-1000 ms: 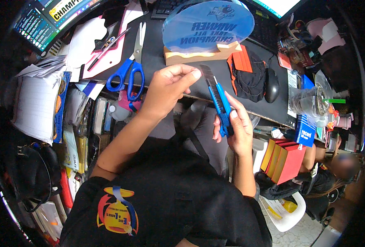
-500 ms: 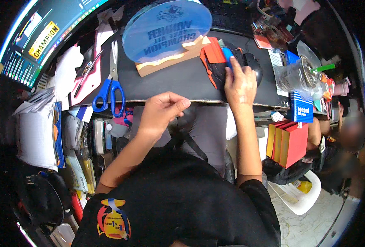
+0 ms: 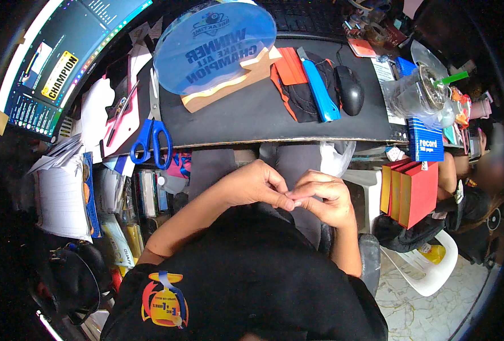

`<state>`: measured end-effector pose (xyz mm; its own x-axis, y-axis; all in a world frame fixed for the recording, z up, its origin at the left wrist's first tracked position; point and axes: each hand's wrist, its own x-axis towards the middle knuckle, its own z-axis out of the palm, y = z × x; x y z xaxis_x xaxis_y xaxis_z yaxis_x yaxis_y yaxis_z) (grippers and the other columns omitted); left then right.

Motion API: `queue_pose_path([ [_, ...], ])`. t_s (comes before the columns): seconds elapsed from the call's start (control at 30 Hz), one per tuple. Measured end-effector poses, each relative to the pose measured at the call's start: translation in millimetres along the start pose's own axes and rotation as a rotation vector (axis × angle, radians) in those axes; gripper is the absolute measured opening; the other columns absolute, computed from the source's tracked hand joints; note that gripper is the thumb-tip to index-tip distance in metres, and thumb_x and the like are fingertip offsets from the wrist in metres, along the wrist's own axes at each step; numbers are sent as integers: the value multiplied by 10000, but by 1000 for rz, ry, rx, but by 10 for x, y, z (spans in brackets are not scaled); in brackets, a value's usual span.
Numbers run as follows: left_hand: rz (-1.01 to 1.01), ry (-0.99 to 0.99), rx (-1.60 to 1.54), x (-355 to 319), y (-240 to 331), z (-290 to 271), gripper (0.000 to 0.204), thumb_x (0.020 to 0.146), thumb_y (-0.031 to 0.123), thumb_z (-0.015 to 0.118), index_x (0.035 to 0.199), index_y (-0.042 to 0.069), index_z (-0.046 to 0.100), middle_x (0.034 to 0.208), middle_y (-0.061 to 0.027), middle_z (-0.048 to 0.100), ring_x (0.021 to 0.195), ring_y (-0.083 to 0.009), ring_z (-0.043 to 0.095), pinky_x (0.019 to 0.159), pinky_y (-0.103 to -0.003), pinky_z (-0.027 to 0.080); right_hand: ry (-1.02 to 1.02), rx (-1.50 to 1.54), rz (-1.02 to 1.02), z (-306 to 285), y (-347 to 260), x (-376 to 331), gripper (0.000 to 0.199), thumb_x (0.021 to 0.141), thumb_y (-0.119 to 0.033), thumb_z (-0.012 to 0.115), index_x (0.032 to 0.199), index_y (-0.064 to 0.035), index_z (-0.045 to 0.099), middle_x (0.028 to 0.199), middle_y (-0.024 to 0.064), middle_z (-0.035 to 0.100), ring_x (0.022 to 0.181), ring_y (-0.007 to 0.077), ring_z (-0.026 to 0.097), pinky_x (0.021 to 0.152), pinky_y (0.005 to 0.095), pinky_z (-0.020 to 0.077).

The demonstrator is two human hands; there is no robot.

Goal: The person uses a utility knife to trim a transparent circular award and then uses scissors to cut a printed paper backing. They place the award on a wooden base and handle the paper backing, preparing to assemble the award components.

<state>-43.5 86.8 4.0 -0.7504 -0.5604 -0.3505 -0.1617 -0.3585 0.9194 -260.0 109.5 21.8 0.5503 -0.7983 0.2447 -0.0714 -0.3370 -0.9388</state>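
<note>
Compared with 0.5 s ago, the right hand (image 3: 328, 199) has left the blue cutter (image 3: 319, 91) and come back to the left hand (image 3: 259, 184), so the 2 hands now touch at the fingertips. Each grip is pressed together, thumb against finger, but I cannot tell whether some small thing is pinched there. From the hands, the cutter lies near 12 o'clock on a black and orange pouch (image 3: 290, 65) upon the surface (image 3: 240, 122), with the mouse (image 3: 350, 91) just beside it at 3 o'clock and the oval plaque (image 3: 215, 48) at 10 o'clock.
</note>
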Motion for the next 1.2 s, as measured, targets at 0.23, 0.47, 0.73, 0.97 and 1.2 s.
queue_pose_path([
  [0.23,-76,85,-414,191,-264,237,259,804,281,759,782,33,686,669,-8,624,594,-67,560,519,-194,388,185,-52,61,123,231,-222,70,808,3,628,808,-10,560,846,105,576,768,220,575,679,302,466],
  [0.47,-99,134,-363,261,-451,261,243,850,277,716,768,63,635,684,8,594,578,-55,526,512,-191,383,213,217,212,188,394,-326,62,886,-51,600,885,-15,550,902,60,532,777,124,555,667,243,457],
  [0.73,-111,204,-411,337,-373,302,233,886,287,671,922,61,632,731,25,576,629,-48,540,525,-174,386,329,370,270,159,678,-360,120,969,-147,484,920,-38,483,854,70,538,728,134,546,652,261,468],
  [0.97,157,512,-130,96,22,304,189,886,166,667,1022,38,640,830,-4,606,708,-49,551,618,-188,448,961,219,600,-352,1724,-477,299,1007,-302,386,804,-84,404,669,65,467,505,163,496,427,315,444],
  [1.2,928,1499,675,-589,759,-568,449,829,32,685,1240,6,508,1232,-133,542,1101,-194,532,974,-338,409,1093,123,718,-722,2763,-626,81,905,-70,575,885,7,588,731,57,577,609,167,617,493,314,544],
])
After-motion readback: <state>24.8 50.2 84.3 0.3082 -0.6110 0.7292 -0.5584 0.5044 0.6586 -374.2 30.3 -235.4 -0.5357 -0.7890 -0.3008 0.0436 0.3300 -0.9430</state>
